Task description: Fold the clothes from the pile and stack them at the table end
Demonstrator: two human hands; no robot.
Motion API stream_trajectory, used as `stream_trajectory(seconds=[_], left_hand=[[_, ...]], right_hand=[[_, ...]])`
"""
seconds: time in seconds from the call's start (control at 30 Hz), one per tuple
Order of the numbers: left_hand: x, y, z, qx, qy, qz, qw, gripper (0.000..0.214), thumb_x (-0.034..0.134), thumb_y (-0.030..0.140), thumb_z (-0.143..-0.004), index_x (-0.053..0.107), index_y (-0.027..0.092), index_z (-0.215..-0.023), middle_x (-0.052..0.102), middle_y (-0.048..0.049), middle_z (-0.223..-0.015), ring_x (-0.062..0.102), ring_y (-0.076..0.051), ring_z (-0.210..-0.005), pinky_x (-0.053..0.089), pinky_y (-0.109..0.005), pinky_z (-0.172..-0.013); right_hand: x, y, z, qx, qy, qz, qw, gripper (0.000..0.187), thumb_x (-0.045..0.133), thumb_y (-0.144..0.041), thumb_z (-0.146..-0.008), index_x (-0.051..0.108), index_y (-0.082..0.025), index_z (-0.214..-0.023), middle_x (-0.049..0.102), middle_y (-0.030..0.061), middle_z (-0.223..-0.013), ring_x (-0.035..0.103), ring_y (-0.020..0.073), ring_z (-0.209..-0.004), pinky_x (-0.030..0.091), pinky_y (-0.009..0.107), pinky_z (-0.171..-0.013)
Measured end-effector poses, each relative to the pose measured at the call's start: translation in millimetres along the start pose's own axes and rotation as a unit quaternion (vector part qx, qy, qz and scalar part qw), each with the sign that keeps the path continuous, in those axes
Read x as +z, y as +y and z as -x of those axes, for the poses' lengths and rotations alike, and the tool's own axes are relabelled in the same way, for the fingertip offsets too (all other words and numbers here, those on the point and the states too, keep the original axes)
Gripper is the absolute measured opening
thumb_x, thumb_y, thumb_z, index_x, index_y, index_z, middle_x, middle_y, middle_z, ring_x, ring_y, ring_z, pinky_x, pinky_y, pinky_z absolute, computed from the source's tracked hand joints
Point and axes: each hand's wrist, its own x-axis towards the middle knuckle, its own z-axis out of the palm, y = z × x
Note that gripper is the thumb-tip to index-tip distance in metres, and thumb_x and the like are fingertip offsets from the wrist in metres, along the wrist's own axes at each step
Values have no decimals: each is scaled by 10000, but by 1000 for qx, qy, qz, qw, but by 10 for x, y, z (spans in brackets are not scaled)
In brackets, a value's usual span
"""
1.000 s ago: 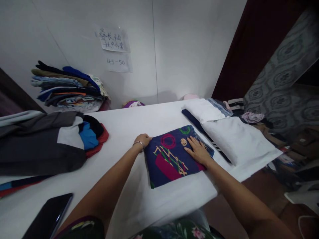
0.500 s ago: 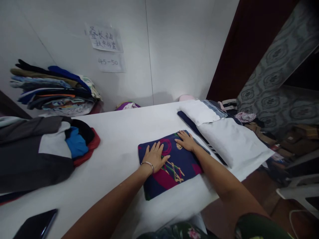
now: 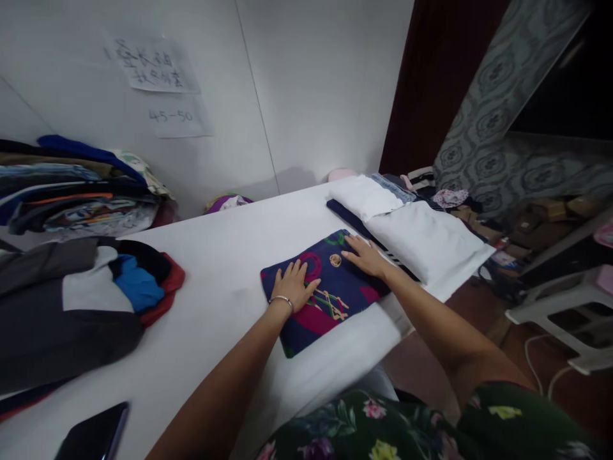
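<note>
A folded navy garment with magenta, green and tan print lies flat on the white table. Pressed on its left part is my left hand, fingers spread, a bracelet at the wrist. My right hand rests flat at the garment's upper right edge, its fingers stretched out. Neither hand grips the cloth. Just beyond my right hand lie white folded pieces on top of a dark, striped item.
Grey, blue and red clothes are heaped at the left, with a phone in front. Behind stands a stack of folded clothes. A white stool is on the floor at right, near cardboard boxes.
The view has turned to the right, so things shift left in the picture. My right hand has slid outward to the garment's right edge; my left hand stays on the cloth.
</note>
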Motion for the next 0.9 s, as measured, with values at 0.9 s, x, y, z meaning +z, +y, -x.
stream_trajectory(seconds=[0.9], left_hand=[[-90, -202, 691, -329, 150, 598, 715, 603, 600, 345, -821, 368, 180, -1353, 485, -137, -1381, 498, -215, -1236, 475, -330, -956]], right_hand=[[488, -115, 1580, 197, 152, -730, 636, 197, 614, -387, -799, 616, -216, -897, 666, 81, -1062, 617, 234, -1055, 470, 455, -975]])
